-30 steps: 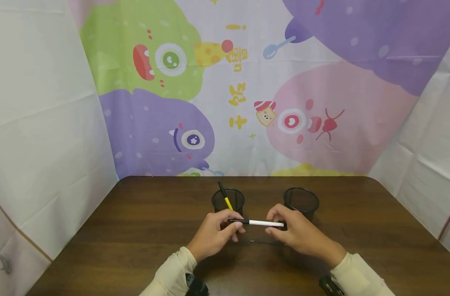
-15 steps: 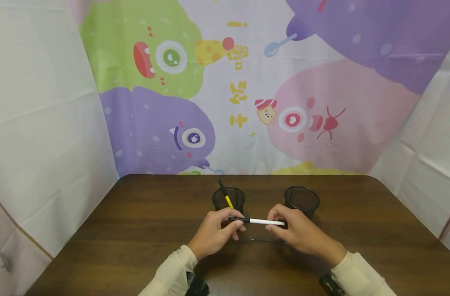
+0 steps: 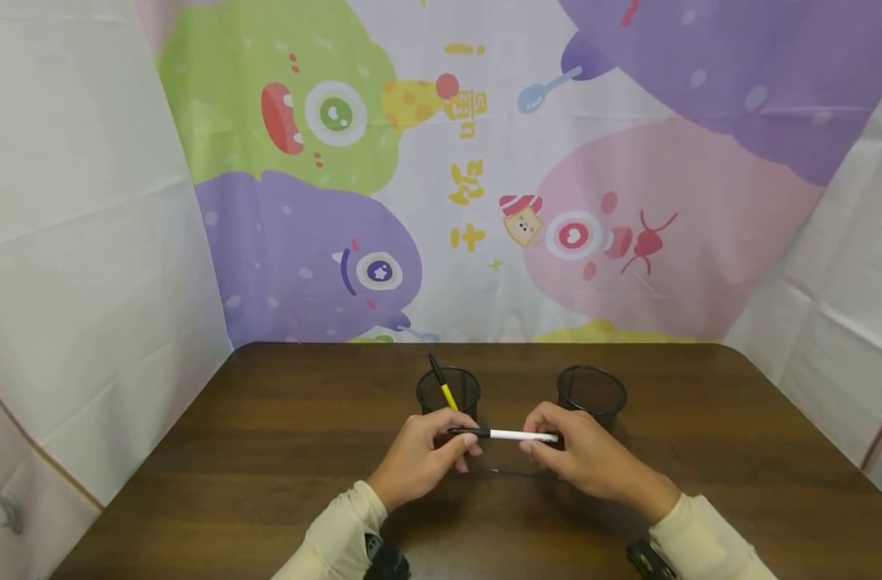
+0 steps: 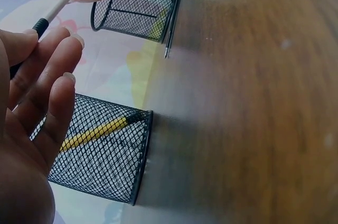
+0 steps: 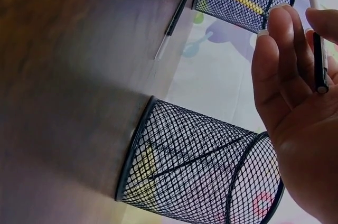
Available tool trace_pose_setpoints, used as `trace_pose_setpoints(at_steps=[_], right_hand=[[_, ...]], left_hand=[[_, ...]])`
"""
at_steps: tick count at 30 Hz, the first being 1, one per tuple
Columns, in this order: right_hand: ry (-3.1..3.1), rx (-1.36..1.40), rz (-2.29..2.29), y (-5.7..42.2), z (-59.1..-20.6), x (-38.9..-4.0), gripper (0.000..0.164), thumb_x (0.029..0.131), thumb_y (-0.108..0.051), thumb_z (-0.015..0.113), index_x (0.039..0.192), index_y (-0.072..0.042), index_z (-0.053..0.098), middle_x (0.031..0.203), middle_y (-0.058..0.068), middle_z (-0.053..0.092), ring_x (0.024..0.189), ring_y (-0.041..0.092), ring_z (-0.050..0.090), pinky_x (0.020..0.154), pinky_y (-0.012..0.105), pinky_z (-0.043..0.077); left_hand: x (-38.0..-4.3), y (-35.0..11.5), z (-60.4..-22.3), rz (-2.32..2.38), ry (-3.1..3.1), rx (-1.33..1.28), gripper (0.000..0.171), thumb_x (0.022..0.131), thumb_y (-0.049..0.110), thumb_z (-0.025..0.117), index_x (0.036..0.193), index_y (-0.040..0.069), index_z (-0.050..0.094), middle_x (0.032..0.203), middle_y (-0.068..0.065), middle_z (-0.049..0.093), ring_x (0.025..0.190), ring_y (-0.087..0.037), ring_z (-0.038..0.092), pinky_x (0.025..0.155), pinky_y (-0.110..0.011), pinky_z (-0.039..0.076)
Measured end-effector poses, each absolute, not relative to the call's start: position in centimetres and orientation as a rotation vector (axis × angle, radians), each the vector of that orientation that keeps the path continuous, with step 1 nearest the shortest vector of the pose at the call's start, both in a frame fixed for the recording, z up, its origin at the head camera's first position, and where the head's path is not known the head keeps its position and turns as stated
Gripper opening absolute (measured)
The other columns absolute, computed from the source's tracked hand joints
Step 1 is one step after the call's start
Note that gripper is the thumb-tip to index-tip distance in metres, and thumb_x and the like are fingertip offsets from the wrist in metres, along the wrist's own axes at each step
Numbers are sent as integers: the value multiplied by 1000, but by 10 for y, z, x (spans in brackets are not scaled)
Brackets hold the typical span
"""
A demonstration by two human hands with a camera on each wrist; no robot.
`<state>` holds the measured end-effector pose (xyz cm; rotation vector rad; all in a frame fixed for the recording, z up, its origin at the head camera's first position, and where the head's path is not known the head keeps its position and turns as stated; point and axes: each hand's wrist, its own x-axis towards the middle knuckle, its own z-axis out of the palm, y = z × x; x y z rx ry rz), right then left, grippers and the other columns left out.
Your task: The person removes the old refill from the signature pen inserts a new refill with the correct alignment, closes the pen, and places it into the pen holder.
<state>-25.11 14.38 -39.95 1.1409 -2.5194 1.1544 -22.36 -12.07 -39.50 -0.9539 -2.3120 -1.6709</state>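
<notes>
A white pen [image 3: 509, 435] with a black front section lies level between both hands, above the table. My left hand [image 3: 422, 455] pinches its black part between thumb and forefinger. At the white end, my right hand [image 3: 593, 455] holds it in the same kind of pinch; the right wrist view shows the pen's black end [image 5: 320, 68] beside the palm. Below the hands, a thin dark pen refill [image 3: 523, 473] with a metal tip rests on the table. The left wrist view shows the refill's [image 4: 171, 28] tip close by the far mesh cup.
Two black mesh pen cups stand behind the hands. The left cup [image 4: 105, 168] holds a yellow and black pen [image 3: 443, 383]; the right cup [image 5: 200, 166] shows no pen in it. The brown table [image 3: 303, 435] meets a printed cloth [image 3: 477, 298] at the back.
</notes>
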Motion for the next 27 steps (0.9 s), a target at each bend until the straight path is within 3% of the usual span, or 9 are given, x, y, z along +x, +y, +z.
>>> trace_pose_setpoints(at_steps=[10, 17, 27], right_hand=[[-2515, 1152, 1175, 143, -399, -251, 12, 97, -20, 70, 97, -24, 59, 74, -5, 66, 60, 3, 57, 53, 25, 50], [-2501, 1160, 1161, 142, -399, -253, 8, 97, -20, 70, 96, -19, 62, 73, -8, 65, 60, 2, 56, 53, 24, 49], [-2505, 1176, 1186, 142, -399, -252, 9, 98, -21, 68, 96, -14, 64, 73, -8, 64, 60, 2, 56, 53, 24, 49]], left_hand=[[-225, -122, -396, -1661, -2321, -953, 10, 96, -1, 65, 105, 0, 68, 84, -12, 74, 61, -28, 67, 58, -38, 58], [-226, -122, -395, -1653, -2322, -947, 10, 96, -1, 65, 105, 0, 68, 84, -11, 74, 61, -28, 67, 58, -33, 58], [-224, -122, -394, -1653, -2322, -948, 10, 95, -2, 65, 105, -1, 68, 85, -12, 74, 61, -28, 67, 59, -36, 58]])
